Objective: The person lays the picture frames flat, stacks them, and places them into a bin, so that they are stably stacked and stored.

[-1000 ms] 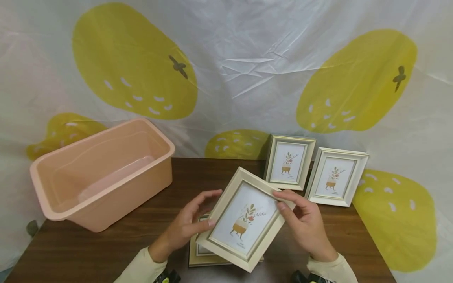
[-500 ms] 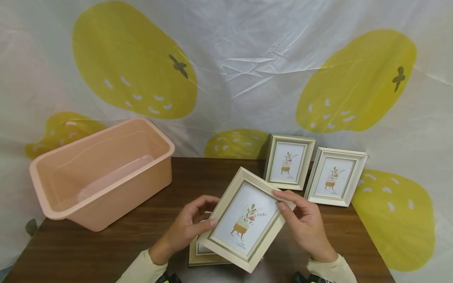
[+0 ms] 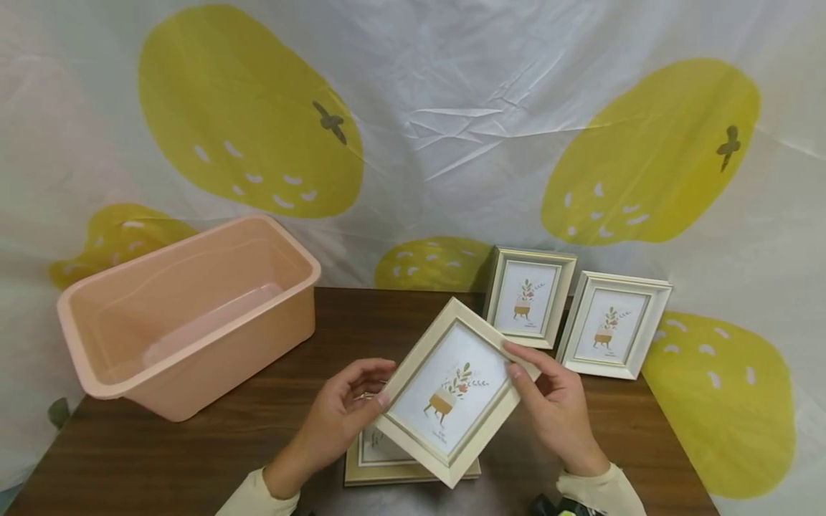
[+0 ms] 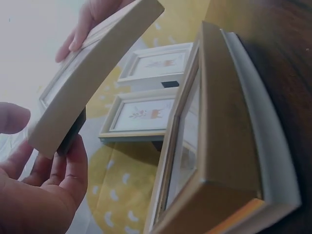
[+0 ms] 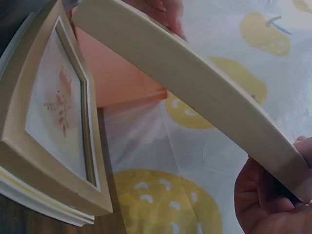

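From the head view we see our left hand (image 3: 338,416) and right hand (image 3: 555,408) both grasping a cream frame (image 3: 452,390), tilted and lifted low in the centre above a stack of frames (image 3: 381,466) on the desk (image 3: 193,451). A pink tub (image 3: 187,315) sits at left, two standing frames (image 3: 529,294) at right. In the left wrist view our fingers (image 4: 73,170) cup the frame's (image 4: 92,73) lower corner. In the right wrist view our hand (image 5: 273,195) grips its edge (image 5: 195,83) at lower right.
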`<act>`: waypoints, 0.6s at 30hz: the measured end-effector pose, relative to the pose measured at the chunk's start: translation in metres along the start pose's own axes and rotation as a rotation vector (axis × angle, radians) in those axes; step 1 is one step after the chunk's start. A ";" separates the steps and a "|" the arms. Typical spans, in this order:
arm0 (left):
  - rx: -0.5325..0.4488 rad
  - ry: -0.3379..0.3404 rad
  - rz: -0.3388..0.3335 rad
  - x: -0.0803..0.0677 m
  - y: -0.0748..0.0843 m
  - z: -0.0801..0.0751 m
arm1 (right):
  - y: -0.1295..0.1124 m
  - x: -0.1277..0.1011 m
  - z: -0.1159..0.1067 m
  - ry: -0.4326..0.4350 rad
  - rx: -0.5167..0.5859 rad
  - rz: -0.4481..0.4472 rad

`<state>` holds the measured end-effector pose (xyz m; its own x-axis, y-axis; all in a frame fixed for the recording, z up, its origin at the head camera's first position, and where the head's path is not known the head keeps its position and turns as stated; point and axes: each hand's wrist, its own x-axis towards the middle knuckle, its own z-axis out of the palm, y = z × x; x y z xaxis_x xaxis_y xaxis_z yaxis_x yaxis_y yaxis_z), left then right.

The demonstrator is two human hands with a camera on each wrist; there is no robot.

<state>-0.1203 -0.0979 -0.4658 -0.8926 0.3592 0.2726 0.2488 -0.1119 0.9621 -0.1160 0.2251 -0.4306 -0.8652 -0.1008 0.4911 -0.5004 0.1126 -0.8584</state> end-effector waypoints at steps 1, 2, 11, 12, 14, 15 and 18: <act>-0.003 0.005 -0.001 -0.002 -0.001 0.000 | 0.001 0.000 0.000 0.008 0.000 0.004; -0.008 0.008 0.001 -0.004 -0.002 0.000 | 0.003 -0.001 0.000 0.017 0.005 0.014; -0.154 0.012 -0.025 -0.024 -0.015 0.007 | 0.011 -0.005 0.009 0.187 0.051 0.111; -0.180 0.010 -0.024 -0.025 -0.016 0.008 | 0.012 -0.005 0.010 0.210 0.056 0.118; -0.225 0.008 -0.016 -0.028 -0.019 0.011 | 0.014 -0.006 0.013 0.246 0.080 0.132; -0.243 0.011 -0.014 -0.029 -0.020 0.012 | 0.015 -0.007 0.014 0.261 0.090 0.140; -0.259 0.037 -0.011 -0.031 -0.022 0.016 | 0.017 -0.007 0.018 0.278 0.121 0.170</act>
<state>-0.0920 -0.0919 -0.4949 -0.9089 0.3283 0.2572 0.1388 -0.3433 0.9289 -0.1174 0.2103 -0.4513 -0.9196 0.1839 0.3472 -0.3559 -0.0154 -0.9344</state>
